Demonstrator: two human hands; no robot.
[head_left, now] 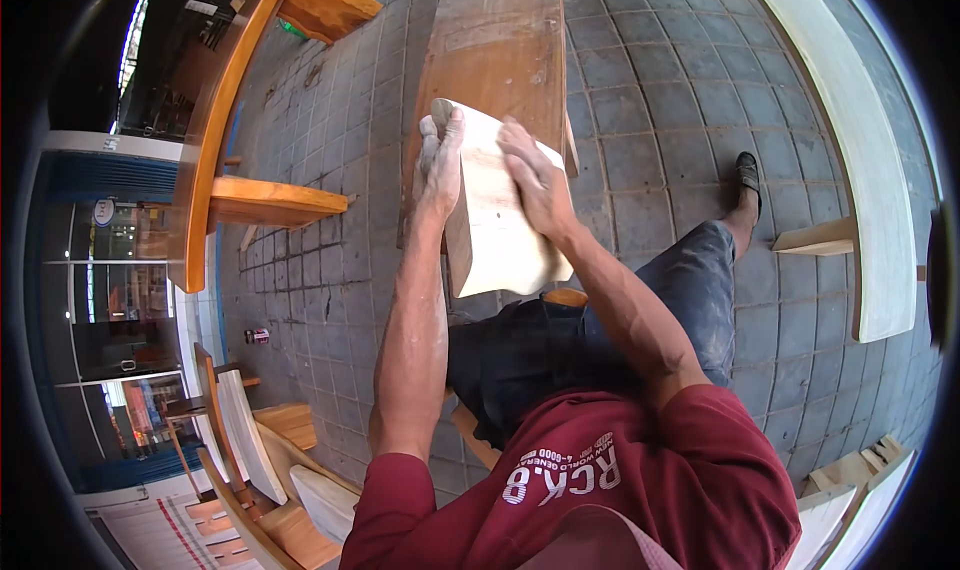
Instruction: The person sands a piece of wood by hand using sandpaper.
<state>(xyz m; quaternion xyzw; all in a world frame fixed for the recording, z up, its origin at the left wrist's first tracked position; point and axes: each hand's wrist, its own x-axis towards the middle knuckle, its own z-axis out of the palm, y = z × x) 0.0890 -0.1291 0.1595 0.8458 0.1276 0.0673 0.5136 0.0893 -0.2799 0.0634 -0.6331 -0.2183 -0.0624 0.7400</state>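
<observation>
A thick, pale wooden block (497, 232) with a curved near end sits tilted in front of me, over the near part of a brown wooden bench (497, 40). My left hand (438, 165) is closed on the block's left edge, thumb up by the far corner and fingers along the side; the skin looks dusty. Across the upper face, close to the right edge, my right hand (537, 185) presses with bent fingers, slightly blurred at the tips. Its thumb and whatever lies beneath the palm are hidden.
An orange-brown wooden bench (200, 170) stands on the left, a pale unfinished one (850, 120) on the right. Wooden pieces (285, 470) are gathered at lower left, more boards (850, 480) at lower right. A small can (257, 336) lies on the tiled floor (640, 120).
</observation>
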